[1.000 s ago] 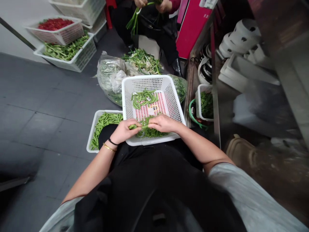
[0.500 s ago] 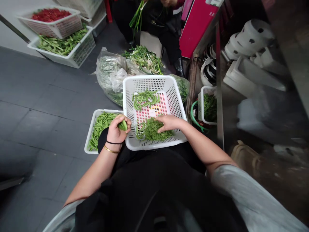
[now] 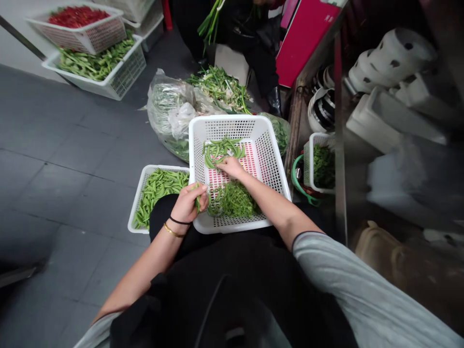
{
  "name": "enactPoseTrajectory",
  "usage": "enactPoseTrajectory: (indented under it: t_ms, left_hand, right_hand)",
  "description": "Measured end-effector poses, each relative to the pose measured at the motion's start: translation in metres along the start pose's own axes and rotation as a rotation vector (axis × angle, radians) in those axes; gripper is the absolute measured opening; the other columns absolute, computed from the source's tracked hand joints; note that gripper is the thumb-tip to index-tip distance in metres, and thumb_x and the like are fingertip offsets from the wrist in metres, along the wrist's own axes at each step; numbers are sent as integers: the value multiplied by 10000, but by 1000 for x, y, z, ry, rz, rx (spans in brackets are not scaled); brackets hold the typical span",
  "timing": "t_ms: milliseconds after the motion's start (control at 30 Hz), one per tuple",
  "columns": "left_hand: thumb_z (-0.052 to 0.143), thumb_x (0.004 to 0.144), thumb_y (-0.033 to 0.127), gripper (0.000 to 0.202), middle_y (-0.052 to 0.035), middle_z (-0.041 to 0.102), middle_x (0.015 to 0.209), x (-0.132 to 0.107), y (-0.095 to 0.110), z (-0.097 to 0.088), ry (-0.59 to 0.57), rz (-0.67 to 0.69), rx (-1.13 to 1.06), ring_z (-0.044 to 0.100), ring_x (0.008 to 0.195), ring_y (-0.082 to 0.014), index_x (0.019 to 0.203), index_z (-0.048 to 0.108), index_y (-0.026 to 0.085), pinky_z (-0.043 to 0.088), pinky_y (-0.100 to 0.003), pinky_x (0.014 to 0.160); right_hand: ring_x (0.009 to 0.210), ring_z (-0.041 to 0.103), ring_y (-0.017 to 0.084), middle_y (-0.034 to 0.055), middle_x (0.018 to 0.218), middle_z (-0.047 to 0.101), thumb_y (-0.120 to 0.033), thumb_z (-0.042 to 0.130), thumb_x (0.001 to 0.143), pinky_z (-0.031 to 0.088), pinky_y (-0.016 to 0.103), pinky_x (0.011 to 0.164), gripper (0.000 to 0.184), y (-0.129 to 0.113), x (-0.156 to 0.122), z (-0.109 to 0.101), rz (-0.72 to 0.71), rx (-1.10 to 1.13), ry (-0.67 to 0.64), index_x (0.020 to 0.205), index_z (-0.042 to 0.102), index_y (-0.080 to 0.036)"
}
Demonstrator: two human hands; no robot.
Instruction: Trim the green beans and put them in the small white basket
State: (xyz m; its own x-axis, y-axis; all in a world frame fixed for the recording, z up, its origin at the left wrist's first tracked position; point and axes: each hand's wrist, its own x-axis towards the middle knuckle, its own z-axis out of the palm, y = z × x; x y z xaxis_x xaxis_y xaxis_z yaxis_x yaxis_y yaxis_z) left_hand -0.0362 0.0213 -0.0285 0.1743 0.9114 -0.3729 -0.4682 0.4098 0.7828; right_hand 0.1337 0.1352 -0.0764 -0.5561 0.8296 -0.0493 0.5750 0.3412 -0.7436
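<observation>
Landmark: white basket [image 3: 278, 170], resting on our lap. At its near left corner we record the left hand [image 3: 186, 203], closed around a few held pods [image 3: 197, 197], knuckles against the basket's rim; a dark band and a gold bangle sit on that wrist. Inside the basket, near end: a mound of stringy green trimmings [image 3: 235, 199]. Inside, far end: the pod heap [image 3: 221, 148], with the right hand [image 3: 230, 167] reaching across the trimmings and its fingertips down on the heap's near edge; we cannot tell whether it pinches a pod or only touches. Left of the basket, touching it, on the floor: a low tray [image 3: 163, 167] filled with green pods. Right of the basket: a small basket [image 3: 308, 159] of chopped greens under a metal counter. Beyond the basket: a clear plastic bag [image 3: 168, 116] and a scallion heap [image 3: 219, 87]. Farther beyond, a seated co-worker holds green stalks [image 3: 210, 21]. Far left of the basket: two stacked crates, green beans [image 3: 92, 65] below, red chillies [image 3: 76, 15] above.
</observation>
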Motion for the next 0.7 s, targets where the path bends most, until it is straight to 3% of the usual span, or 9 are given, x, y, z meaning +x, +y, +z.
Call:
enactPoseTrajectory:
  t_ms: [67, 133, 200, 267, 433, 500, 600, 700]
  left_hand:
    - [721, 688, 319, 231, 14, 563, 493, 3, -4, 4, 107, 8, 89, 423, 326, -70, 748, 610, 127, 252, -182, 306]
    - [742, 666, 336, 312, -5, 618, 577, 3, -10, 12, 125, 27, 161, 441, 345, -62, 864, 633, 121, 255, -173, 306]
    - [750, 659, 345, 308, 14, 582, 525, 1, -15, 21, 72, 42, 201, 429, 343, -56, 833, 625, 123, 269, -167, 314]
    - [761, 652, 333, 282, 47, 505, 441, -5, -16, 29, 35, 50, 217, 401, 330, -51, 762, 595, 133, 271, -159, 322]
    - [790, 617, 286, 306, 68, 459, 441, -22, -6, 41, -89, -14, 207, 373, 320, -33, 704, 534, 143, 243, -143, 324]
    - [796, 606, 276, 313, 72, 446, 445, -27, -3, 44, -166, -75, 201, 364, 316, -31, 706, 533, 139, 245, -145, 321]
    - [794, 605, 264, 320, 59, 478, 472, -32, -3, 49, -232, -125, 166, 347, 312, -26, 764, 553, 128, 246, -151, 323]
    - [780, 625, 259, 308, 58, 467, 464, -35, -8, 55, -237, -151, 100, 339, 324, -25, 774, 547, 122, 231, -149, 333]
  right_hand:
    - [552, 570, 97, 4, 638, 599, -434, 444, 922, 498, 228, 531, 381, -2, -20, 0, 68, 178, -62, 802, 582, -100]
    - [423, 495, 71, -38, 510, 528, -484, 490, 875, 430, 189, 412, 387, -8, -45, 0, 152, 513, -168, 719, 538, -133]
    - [388, 468, 64, -52, 489, 516, -518, 572, 797, 388, 176, 366, 385, -18, -69, 0, 202, 831, -254, 691, 513, -152]
    - [385, 473, 65, -47, 479, 525, -524, 612, 754, 381, 172, 359, 393, -29, -87, -3, 209, 918, -267, 670, 511, -154]
    - [502, 568, 100, -24, 595, 598, -425, 642, 760, 452, 200, 448, 316, -51, -106, -31, 78, 729, -22, 892, 599, -141]
    - [545, 584, 103, -17, 650, 611, -391, 606, 800, 462, 214, 499, 255, -59, -110, -43, -35, 631, -22, 887, 608, -151]
    - [615, 575, 103, -6, 689, 613, -335, 556, 851, 446, 224, 595, 195, -71, -119, -49, -194, 315, 0, 793, 605, -156]
    - [704, 549, 128, 40, 766, 608, -299, 483, 899, 414, 242, 656, 222, -79, -129, -42, -253, -111, 173, 765, 580, -151]
